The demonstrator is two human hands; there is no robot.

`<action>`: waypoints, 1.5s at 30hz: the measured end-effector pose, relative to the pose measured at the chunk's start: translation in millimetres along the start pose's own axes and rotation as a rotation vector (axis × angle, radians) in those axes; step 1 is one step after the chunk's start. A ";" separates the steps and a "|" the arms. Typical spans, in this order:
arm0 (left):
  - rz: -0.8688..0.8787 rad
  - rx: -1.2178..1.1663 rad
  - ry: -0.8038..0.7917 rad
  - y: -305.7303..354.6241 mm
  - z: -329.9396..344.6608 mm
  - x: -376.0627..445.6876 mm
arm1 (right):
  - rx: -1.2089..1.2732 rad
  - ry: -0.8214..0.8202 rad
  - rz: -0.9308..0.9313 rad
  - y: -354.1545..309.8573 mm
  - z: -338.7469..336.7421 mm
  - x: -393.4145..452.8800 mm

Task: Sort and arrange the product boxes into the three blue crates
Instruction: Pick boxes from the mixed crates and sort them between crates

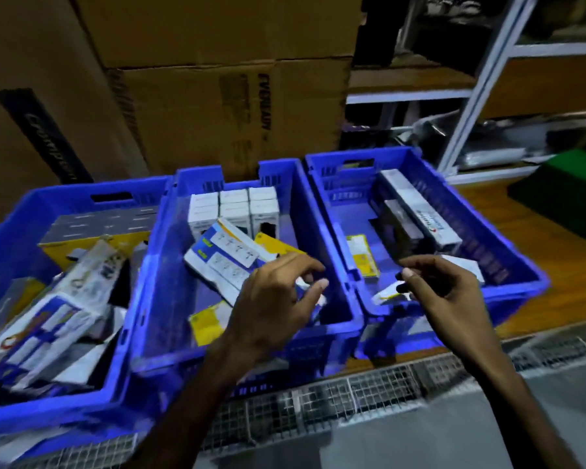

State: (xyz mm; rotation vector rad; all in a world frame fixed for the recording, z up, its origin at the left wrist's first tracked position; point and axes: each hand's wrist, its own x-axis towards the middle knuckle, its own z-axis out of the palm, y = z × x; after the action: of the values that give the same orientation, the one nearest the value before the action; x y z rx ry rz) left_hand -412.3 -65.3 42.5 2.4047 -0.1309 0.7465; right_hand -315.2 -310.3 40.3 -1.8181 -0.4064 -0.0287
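Three blue crates stand side by side: left crate (31, 211), middle crate (164, 265), right crate (481, 231). The middle one holds upright white boxes (234, 208) at the back, tilted blue-and-white switch boxes (217, 258) and a yellow box (274, 247). My left hand (274, 299) hovers over its near right corner, fingers spread and empty. In the right crate lie long grey-white boxes (420, 211), a small yellow-white box (361, 255) and a white box (386, 294) at the near wall. My right hand (444, 292) hangs above that wall with fingers curled; something dark sits by its thumb tip.
The left crate is heaped with long white-and-blue packs (48, 326) over a yellow box (82, 245). Big cardboard cartons (217, 96) stand close behind the crates. Metal shelving (487, 89) and a green box (569, 184) are at right. Wire mesh (352, 394) runs along the near edge.
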 end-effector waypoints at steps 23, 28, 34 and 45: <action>-0.111 0.689 -0.992 -52.8 207.4 213.1 | -1.012 -0.932 0.135 91.9 -32.3 160.1; -0.261 0.725 -1.217 -62.3 217.9 215.1 | -1.058 -0.747 -0.004 99.4 -49.6 172.5; -0.201 0.811 -1.346 -47.0 215.3 210.8 | -1.134 -0.509 0.035 89.5 -44.5 180.3; -0.058 0.878 -1.318 -56.0 233.5 204.8 | -1.212 -0.194 0.203 84.3 9.4 193.6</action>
State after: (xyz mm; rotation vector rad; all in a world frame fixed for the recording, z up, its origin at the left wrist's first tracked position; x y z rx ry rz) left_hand -113.8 -139.1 -28.8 3.2642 -0.2836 -1.1567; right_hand -110.9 -270.4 3.4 -3.0692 -0.3553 0.0569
